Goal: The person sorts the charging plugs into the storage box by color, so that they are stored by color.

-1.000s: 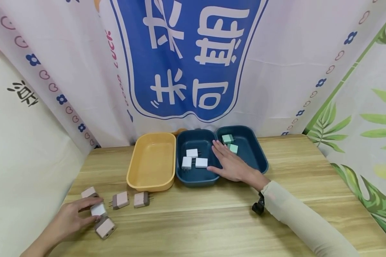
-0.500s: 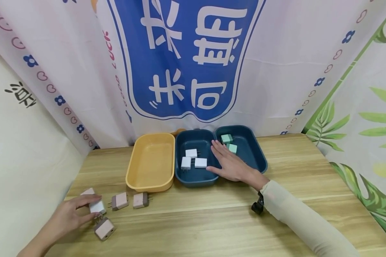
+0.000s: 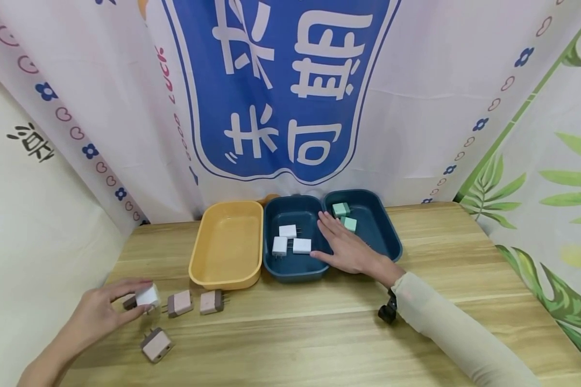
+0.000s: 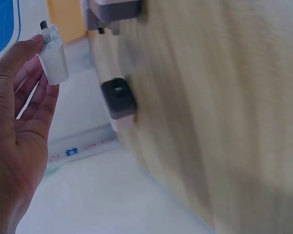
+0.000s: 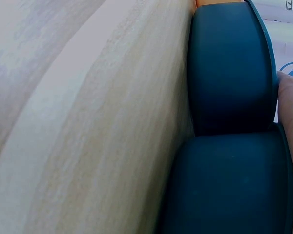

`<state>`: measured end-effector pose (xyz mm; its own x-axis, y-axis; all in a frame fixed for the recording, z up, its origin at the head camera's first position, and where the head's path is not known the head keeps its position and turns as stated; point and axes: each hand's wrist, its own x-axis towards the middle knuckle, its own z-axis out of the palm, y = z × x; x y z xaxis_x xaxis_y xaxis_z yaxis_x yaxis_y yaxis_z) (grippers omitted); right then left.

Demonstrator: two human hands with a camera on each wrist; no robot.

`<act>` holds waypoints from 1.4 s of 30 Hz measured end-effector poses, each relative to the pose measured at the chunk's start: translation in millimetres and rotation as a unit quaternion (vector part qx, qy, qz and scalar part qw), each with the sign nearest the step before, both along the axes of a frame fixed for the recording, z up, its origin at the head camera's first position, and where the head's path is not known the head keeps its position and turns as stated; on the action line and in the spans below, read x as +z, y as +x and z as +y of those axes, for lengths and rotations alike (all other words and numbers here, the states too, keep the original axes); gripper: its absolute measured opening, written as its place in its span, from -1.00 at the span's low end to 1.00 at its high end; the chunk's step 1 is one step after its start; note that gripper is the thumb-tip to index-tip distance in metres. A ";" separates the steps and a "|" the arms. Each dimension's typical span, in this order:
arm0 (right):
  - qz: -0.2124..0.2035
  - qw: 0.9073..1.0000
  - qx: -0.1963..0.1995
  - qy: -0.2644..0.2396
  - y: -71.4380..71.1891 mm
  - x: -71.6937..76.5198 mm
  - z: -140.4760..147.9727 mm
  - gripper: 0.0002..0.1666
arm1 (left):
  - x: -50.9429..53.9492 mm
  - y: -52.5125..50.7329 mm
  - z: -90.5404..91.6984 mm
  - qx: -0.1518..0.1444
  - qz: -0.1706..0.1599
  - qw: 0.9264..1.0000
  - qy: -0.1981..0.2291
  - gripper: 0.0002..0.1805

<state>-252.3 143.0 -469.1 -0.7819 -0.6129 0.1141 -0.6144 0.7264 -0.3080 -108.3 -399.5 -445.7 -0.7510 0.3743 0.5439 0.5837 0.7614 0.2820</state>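
My left hand (image 3: 94,317) pinches a white charger plug (image 3: 147,297) between thumb and fingers; in the left wrist view the white charger plug (image 4: 53,63) is held above the table. A pink-and-brown charger plug (image 3: 129,303) lies partly hidden behind that hand. More of the same kind lie nearby: one pink plug (image 3: 156,345) in front, another pink plug (image 3: 180,303) to the right, and a third pink plug (image 3: 212,302) beyond. Fingers straight, my right hand (image 3: 348,250) rests over the adjoining rims of the middle blue tray (image 3: 297,277) and right blue tray (image 3: 392,236).
Left of the blue trays stands a yellow tray (image 3: 226,242) with a bare floor. Three white charger plugs (image 3: 302,246) lie in the middle tray. Green charger plugs (image 3: 348,223) sit in the right one, partly behind my hand. A printed curtain (image 3: 402,107) hangs behind the wooden table (image 3: 290,344).
My left hand has lifted the white charger plug up and away from the pink plug in front of it. The right hand stays on the tray rims.
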 end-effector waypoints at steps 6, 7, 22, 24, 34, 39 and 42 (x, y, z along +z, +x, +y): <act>0.000 1.000 -0.003 0.000 0.4 0.7 0.6 0.15 | 13.7 -8.6 15.5 -0.010 0.011 1.000 -0.016 -0.34; 0.000 1.000 -0.003 0.000 0.5 0.7 0.6 0.15 | 15.8 -9.8 18.6 -0.012 0.012 1.000 -0.018 -0.34; 0.004 1.000 0.003 0.003 -1.0 -0.8 0.8 0.16 | 33.3 -27.5 59.0 -0.046 0.007 0.998 -0.036 -0.37; 0.004 1.000 0.002 0.005 -1.0 -0.5 0.8 0.15 | 34.7 -30.6 64.1 -0.059 0.003 0.998 -0.029 -0.37; 0.000 1.000 -0.001 0.006 -0.5 -1.8 0.9 0.15 | 43.0 -43.7 91.3 -0.097 -0.012 0.995 -0.008 -0.44; -0.001 1.000 0.000 0.002 -0.8 -1.7 0.6 0.15 | 45.2 -50.7 103.8 -0.103 -0.025 0.994 -0.004 -0.47; -0.001 1.000 0.000 0.002 -1.1 -1.9 1.0 0.15 | 46.1 -55.5 111.2 -0.110 -0.020 0.994 -0.004 -0.46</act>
<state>-253.3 144.0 -471.1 -0.7818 -0.6137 0.1099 -0.6140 0.7273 -0.3065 -163.8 -288.3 -399.6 -0.6719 0.5358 0.5114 0.7246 0.6186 0.3038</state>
